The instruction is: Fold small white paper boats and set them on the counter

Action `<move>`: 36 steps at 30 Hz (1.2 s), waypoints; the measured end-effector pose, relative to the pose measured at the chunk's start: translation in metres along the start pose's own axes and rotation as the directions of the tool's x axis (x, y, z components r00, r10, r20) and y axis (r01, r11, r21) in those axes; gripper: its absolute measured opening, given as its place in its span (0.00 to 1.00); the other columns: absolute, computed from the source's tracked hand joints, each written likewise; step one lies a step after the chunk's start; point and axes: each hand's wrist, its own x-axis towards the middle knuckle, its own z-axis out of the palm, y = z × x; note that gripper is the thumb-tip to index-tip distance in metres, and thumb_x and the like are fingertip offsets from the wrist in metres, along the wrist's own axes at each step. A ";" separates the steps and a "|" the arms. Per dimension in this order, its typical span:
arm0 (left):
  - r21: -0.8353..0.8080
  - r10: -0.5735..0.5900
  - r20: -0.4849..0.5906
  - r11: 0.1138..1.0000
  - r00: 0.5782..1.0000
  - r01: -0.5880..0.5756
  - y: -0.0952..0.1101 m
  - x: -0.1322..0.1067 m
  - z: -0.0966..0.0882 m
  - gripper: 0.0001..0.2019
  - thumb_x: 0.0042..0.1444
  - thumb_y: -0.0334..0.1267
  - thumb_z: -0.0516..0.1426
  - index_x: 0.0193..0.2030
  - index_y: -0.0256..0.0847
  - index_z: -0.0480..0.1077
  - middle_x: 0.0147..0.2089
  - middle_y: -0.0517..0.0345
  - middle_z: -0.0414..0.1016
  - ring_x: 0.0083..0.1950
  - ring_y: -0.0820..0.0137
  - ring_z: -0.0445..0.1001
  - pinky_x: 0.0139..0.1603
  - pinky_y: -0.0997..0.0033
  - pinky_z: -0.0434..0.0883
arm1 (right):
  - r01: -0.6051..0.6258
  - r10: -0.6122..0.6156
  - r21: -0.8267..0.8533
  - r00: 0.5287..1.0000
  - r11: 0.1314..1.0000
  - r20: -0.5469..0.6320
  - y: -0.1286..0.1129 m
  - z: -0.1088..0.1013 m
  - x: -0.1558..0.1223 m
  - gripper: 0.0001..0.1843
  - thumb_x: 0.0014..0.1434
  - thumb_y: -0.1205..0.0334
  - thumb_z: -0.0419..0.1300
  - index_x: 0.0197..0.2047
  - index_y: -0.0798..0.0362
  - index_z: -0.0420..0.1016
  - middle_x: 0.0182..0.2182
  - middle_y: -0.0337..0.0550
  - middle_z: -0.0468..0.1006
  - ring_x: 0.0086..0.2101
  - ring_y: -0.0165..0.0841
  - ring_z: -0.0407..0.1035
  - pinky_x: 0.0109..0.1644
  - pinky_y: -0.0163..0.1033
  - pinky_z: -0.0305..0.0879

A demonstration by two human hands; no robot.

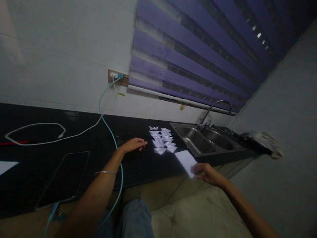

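Observation:
My right hand (203,173) grips the near right edge of a white sheet of paper (185,160), thumb and fingers pinched on it. The paper is held out flat at the counter's front edge, below the sink. To the left, my left hand (133,144) hovers over the black counter with loosely bent fingers, a little apart, and nothing visible in them. Just right of those fingertips, several folded white paper boats (160,151) stand close together in two rows. The left hand appears apart from the boats.
A double steel sink (193,140) with a curved faucet (218,103) lies right of the boats. A teal cable (112,133) drops from the wall outlet (118,77) across the counter, passing by my left forearm. A white cable (81,133) and a paper corner (7,166) lie left.

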 end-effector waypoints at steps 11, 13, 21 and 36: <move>0.010 0.004 -0.004 1.000 1.000 -0.004 0.003 -0.002 0.000 0.25 0.55 0.60 0.51 0.29 0.37 0.69 0.24 0.61 0.69 0.27 0.73 0.65 0.31 0.74 0.60 | 0.088 -0.082 -0.129 0.995 0.988 0.052 -0.017 0.002 0.009 0.18 0.56 0.59 0.61 0.49 0.54 0.74 0.44 0.51 0.72 0.44 0.38 0.69 0.49 0.43 0.68; 0.010 -0.006 -0.010 1.000 1.000 0.006 0.003 -0.002 0.000 0.25 0.55 0.60 0.50 0.29 0.37 0.70 0.24 0.61 0.69 0.27 0.72 0.65 0.31 0.74 0.60 | 0.089 -0.081 -0.136 0.995 0.987 0.063 -0.017 0.002 0.010 0.16 0.57 0.59 0.61 0.48 0.55 0.75 0.43 0.51 0.72 0.43 0.38 0.69 0.48 0.42 0.68; -0.029 0.025 0.000 0.999 1.000 -0.025 0.001 -0.001 0.000 0.24 0.55 0.59 0.51 0.28 0.37 0.69 0.23 0.61 0.68 0.27 0.72 0.65 0.32 0.74 0.60 | 0.115 -0.110 -0.108 0.993 0.988 0.054 -0.025 -0.005 0.008 0.15 0.62 0.57 0.54 0.44 0.55 0.77 0.42 0.51 0.75 0.42 0.36 0.71 0.46 0.40 0.68; -0.044 0.019 -0.036 0.999 0.999 -0.021 0.001 -0.001 -0.001 0.24 0.55 0.59 0.52 0.27 0.37 0.70 0.22 0.61 0.69 0.26 0.72 0.65 0.30 0.75 0.59 | -0.249 0.082 -0.337 0.894 0.908 -0.441 -0.008 -0.011 -0.007 0.15 0.62 0.56 0.48 0.40 0.55 0.73 0.26 0.46 0.77 0.25 0.35 0.73 0.30 0.36 0.63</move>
